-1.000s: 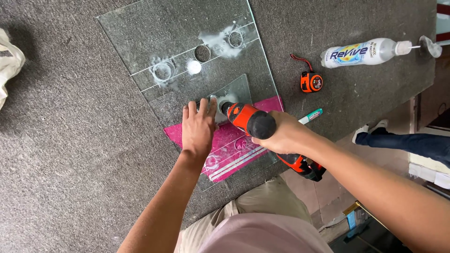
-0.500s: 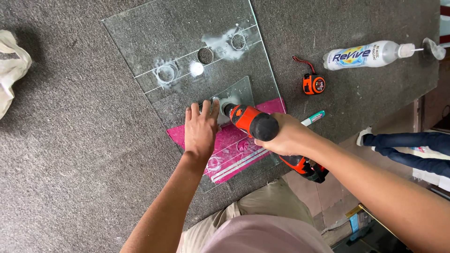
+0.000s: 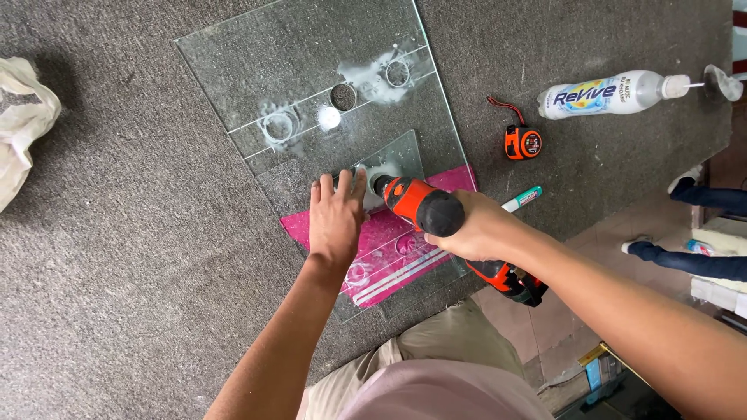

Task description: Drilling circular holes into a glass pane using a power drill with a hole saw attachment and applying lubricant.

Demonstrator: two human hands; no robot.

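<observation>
A clear glass sheet lies on the grey carpeted table, with several round drilled holes and white slurry on it. My left hand presses flat on the glass, fingers spread, just left of the drill tip. My right hand grips an orange and black cordless drill, its bit down on the glass near a small glass template piece. A pink cloth lies under the near edge of the sheet.
An orange tape measure, a green marker and a lying plastic bottle sit right of the glass. A white bag is at the far left. Another person's legs show past the table's right edge.
The view has shifted slightly. Both hands and the drill hold the same place on the glass.
</observation>
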